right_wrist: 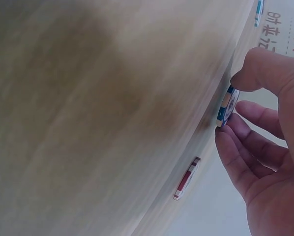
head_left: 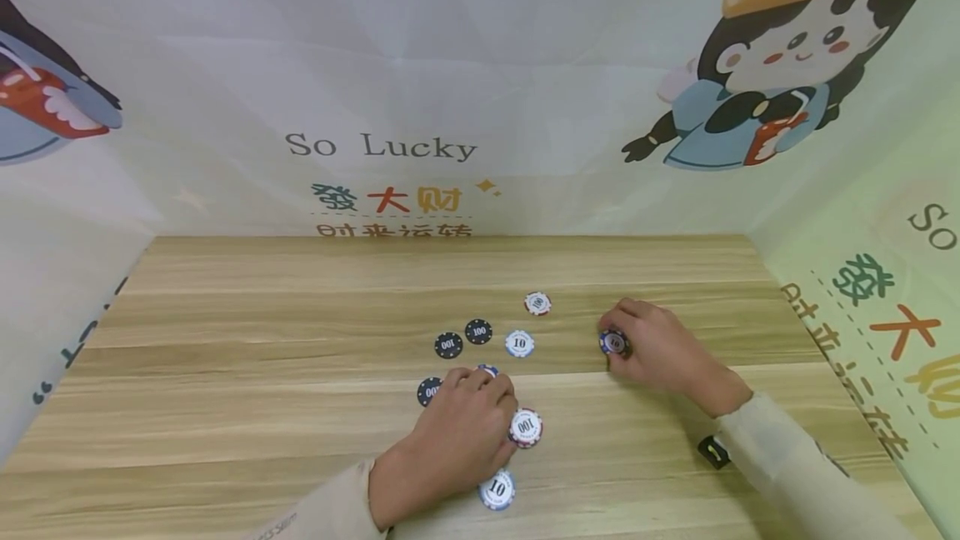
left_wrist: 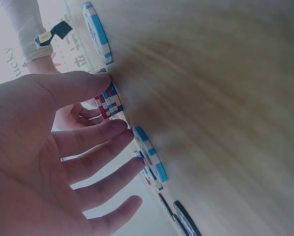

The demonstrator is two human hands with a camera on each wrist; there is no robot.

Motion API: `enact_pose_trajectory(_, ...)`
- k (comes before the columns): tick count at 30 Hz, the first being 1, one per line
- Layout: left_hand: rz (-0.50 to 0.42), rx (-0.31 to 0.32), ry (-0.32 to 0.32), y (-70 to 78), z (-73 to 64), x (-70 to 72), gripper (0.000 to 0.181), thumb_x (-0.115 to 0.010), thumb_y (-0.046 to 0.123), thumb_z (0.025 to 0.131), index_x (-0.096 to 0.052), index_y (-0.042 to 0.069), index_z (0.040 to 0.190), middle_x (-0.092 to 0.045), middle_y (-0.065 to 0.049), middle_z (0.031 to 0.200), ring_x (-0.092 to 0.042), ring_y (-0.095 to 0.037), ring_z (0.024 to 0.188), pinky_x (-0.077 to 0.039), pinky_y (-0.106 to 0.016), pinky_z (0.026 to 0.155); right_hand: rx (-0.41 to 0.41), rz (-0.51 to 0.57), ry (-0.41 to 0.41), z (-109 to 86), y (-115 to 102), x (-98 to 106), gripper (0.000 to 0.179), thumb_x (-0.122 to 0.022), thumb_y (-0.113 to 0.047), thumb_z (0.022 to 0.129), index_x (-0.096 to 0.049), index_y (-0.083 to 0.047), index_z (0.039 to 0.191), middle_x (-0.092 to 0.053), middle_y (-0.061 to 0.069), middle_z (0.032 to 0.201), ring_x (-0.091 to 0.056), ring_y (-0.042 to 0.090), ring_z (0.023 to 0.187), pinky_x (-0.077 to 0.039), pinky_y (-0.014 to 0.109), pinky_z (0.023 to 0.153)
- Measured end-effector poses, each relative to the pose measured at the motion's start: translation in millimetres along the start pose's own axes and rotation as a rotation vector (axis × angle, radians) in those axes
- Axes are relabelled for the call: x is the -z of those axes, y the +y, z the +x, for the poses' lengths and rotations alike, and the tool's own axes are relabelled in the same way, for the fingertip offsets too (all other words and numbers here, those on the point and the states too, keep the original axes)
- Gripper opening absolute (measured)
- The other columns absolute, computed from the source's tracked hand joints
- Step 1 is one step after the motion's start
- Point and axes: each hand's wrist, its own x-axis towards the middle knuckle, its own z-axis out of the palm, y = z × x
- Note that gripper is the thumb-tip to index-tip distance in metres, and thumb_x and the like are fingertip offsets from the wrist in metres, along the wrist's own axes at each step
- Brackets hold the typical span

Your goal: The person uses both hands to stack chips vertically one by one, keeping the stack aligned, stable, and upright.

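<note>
My right hand (head_left: 651, 348) pinches a blue-edged poker chip (head_left: 615, 343) marked 10 between thumb and fingertips, low over the wooden table. In the right wrist view the chip (right_wrist: 228, 105) is tilted, its blue and cream edge showing. My left hand (head_left: 461, 423) is at a small stack of poker chips (head_left: 527, 428), topped by a white and red chip marked 100. Thumb and index finger lie either side of that stack (left_wrist: 110, 102) in the left wrist view. Another blue-edged chip (head_left: 487, 371) shows partly beyond the left fingertips.
Black 100 chips (head_left: 448, 346) lie left of centre, one partly behind the left hand. Light-blue 10 chips (head_left: 519, 344) and a red-edged 100 chip (head_left: 537, 303) lie further right. A black tag (head_left: 712, 452) is by the right sleeve. Printed cloth walls (head_left: 225, 107) enclose the table (head_left: 300, 290).
</note>
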Motion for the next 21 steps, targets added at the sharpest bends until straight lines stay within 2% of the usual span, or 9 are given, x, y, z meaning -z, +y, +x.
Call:
enact_pose_trajectory(6,-0.001,0.003,-0.003,0.5,0.4,-0.2,0.044,-0.076,0.045,0.101,-0.081,0.008,0.125,-0.073,-0.007,0.129,-0.067,-0.027,0.118,-0.054,-0.048,0.105,0.005,0.022,-0.014,-1.5,-2.9,0.6,0.026,-0.080,-0.004,0.078,-0.076,-0.004,0.104,-0.066,0.003,0.100,-0.061,0.015,0.081,-0.058,0.038,0.069)
enact_pose_trajectory(11,-0.014,0.007,-0.014,0.8,0.1,-0.6,0.044,-0.075,0.045,0.102,-0.080,0.008,0.126,-0.072,-0.007,0.129,-0.067,-0.027,0.119,-0.054,-0.048,0.106,0.015,0.023,-0.028,-1.4,-10.0,0.8,0.026,-0.080,-0.004,0.077,-0.075,-0.005,0.103,-0.064,0.002,0.101,-0.060,0.015,0.083,-0.058,0.037,0.071)
enact_pose_trajectory(17,-0.009,0.006,0.001,0.4,-0.3,-2.0,0.044,-0.075,0.044,0.102,-0.080,0.008,0.125,-0.072,-0.007,0.129,-0.067,-0.027,0.119,-0.054,-0.048,0.105,0.076,0.009,-0.001,1.2,-18.8,-0.5,0.027,-0.080,-0.006,0.074,-0.074,-0.008,0.100,-0.063,0.001,0.100,-0.062,0.017,0.083,-0.058,0.040,0.071)
enact_pose_trajectory(21,-0.008,0.005,0.013,0.1,-0.4,-3.0,0.044,-0.075,0.044,0.101,-0.080,0.008,0.126,-0.072,-0.007,0.129,-0.067,-0.027,0.119,-0.055,-0.048,0.105,0.115,0.023,0.008,2.6,-24.3,-1.7,0.027,-0.080,-0.005,0.074,-0.074,-0.007,0.100,-0.063,0.001,0.099,-0.063,0.016,0.083,-0.058,0.037,0.071)
